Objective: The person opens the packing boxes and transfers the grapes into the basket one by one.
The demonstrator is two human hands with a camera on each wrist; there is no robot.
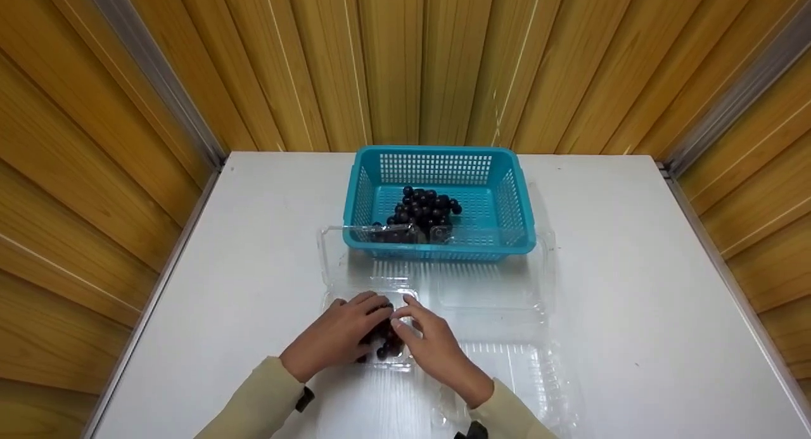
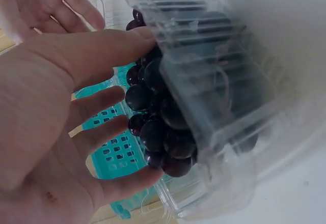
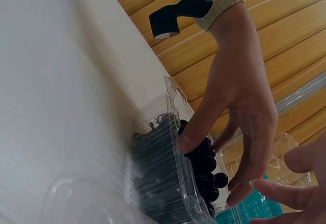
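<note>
In the head view my left hand (image 1: 345,328) arches over dark grapes (image 1: 383,351) in a clear plastic clamshell box (image 1: 400,367). Seen from the left wrist, this hand's (image 2: 56,96) thumb and fingers spread around the grapes (image 2: 153,132), fingertips against them, beside the ribbed box wall (image 2: 219,91). The right wrist view shows its thumb at the box rim and the fingers across the bunch. My right hand (image 1: 434,344) hovers at the box's right side, thumb and fingers loosely bent and apart, holding nothing. Parts of the grapes are hidden under the left hand.
Behind the box stands a teal plastic basket (image 1: 437,150) with more dark grapes (image 1: 423,206). The box's raised lid (image 1: 326,258) overlaps the basket's front. To the right lies another open clear clamshell (image 1: 507,375). Wood-patterned walls (image 1: 443,65) enclose the white table (image 1: 633,287).
</note>
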